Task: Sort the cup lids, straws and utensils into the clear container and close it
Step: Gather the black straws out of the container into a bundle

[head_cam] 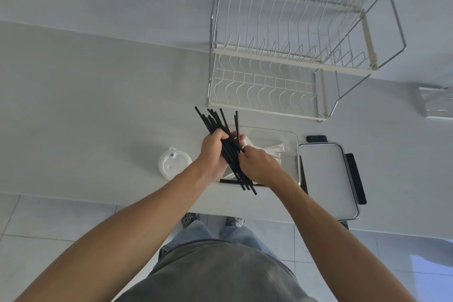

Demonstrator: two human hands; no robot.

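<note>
A bundle of several black straws [217, 121] is gripped by both hands over the left end of the clear container [295, 154]. My left hand [212, 154] wraps the bundle's middle from the left. My right hand [259, 167] pinches it from the right. The straws fan out toward the rack and their near ends stick out past the container's front rim. White utensils [274, 148] lie inside the container. A stack of white cup lids [174, 163] sits on the counter to the left. The container's lid [327, 179], with black latches, lies flat to the right.
A white wire dish rack [289, 56] stands at the back of the counter [85, 105]. A clear object [437, 103] lies at the far right edge. The counter's front edge runs just below the container, with tiled floor and my legs beneath.
</note>
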